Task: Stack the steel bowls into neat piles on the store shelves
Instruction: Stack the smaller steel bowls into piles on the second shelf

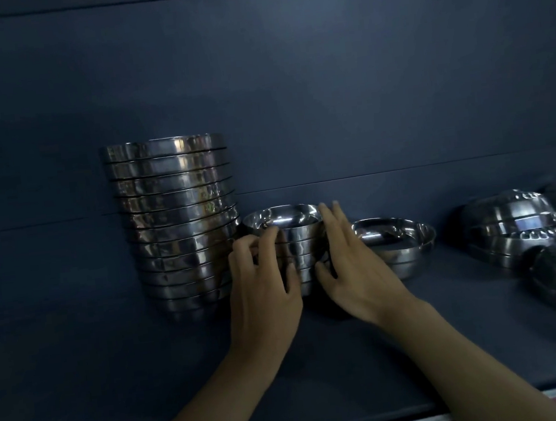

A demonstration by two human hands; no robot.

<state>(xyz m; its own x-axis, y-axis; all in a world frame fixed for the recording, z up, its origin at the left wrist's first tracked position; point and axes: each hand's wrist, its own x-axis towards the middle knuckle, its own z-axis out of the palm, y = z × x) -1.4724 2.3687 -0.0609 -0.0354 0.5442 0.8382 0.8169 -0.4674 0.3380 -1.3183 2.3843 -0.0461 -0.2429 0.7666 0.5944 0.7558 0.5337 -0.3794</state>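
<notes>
While the left hand (263,280) curls round a short pile of nested steel bowls (299,242) and the right hand (355,270) presses straight fingers to its other side, a taller pile (175,221) stands left of them, a wider bowl (399,249) right, on a dark blue shelf (114,364).

Dim, bluish, soft focus; glare streaks on tall bowl stack (175,221); wide-angle bending at edges; right-side bowls blurred.
</notes>
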